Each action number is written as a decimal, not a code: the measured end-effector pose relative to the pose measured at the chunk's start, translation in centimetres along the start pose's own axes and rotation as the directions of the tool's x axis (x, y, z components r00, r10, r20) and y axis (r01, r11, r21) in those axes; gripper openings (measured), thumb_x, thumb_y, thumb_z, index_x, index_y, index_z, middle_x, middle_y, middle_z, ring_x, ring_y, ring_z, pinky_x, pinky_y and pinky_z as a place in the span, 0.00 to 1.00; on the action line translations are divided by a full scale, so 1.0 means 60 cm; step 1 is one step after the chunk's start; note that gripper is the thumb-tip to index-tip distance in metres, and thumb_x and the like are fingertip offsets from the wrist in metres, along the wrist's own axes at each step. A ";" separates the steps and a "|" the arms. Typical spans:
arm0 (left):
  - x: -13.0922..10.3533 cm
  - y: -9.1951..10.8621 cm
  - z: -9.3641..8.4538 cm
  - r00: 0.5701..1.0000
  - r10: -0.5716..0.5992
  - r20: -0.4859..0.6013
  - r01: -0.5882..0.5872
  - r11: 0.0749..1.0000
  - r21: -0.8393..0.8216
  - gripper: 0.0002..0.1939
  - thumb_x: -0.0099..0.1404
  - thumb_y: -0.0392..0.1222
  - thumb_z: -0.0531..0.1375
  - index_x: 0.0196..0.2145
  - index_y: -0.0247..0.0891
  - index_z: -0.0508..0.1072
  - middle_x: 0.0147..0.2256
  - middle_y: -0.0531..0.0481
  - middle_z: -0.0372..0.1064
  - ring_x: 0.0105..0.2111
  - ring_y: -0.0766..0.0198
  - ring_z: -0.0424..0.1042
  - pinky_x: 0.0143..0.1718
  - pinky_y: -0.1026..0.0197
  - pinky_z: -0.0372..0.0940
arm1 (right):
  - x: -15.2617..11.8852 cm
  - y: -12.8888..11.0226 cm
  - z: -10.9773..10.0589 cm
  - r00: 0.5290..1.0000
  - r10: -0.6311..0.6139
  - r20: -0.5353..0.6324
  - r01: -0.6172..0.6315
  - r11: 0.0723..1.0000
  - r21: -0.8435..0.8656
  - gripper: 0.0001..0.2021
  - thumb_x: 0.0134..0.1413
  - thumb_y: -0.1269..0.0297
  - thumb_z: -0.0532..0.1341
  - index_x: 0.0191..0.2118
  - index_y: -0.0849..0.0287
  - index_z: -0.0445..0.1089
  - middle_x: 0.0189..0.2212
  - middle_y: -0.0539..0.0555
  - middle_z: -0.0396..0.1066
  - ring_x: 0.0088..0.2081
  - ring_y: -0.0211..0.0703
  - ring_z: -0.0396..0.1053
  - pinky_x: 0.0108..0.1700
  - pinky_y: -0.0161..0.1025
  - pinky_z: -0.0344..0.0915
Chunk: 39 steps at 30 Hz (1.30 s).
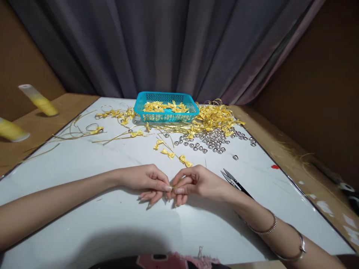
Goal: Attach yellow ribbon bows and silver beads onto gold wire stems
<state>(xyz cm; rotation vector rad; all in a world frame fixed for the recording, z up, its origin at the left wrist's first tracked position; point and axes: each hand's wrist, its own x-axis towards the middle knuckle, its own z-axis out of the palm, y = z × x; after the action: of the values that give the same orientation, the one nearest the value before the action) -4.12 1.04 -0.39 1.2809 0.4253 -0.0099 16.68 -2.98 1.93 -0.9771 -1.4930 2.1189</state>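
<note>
Looks like a fiddly cord-working step to me, left hand [150, 179] and right hand [195, 182] both pinching a thin yellow cord [174, 187] over the desk [112, 216] (loose bows [167, 153] lie beyond), so next probably calls for steady fingertips.

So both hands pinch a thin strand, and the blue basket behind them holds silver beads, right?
No: the head view shows yellow bows in the blue basket; the silver beads lie on the table. The left hand and right hand do pinch a thin strand.
</note>
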 end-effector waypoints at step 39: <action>-0.005 0.009 0.004 0.994 0.078 0.076 -0.080 0.997 0.019 0.12 0.65 0.42 0.57 0.35 0.32 0.77 0.27 0.43 0.77 0.25 0.65 0.75 0.32 0.65 0.69 | 0.000 -0.005 0.001 0.998 -0.041 0.043 0.033 0.983 0.182 0.11 0.39 0.74 0.68 0.28 0.65 0.64 0.20 0.50 0.73 0.19 0.36 0.71 0.23 0.32 0.68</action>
<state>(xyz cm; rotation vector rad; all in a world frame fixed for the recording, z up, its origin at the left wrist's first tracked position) -4.17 0.93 0.25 1.3141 0.3102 0.0040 16.64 -2.90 2.21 -0.8340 -1.3010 2.2192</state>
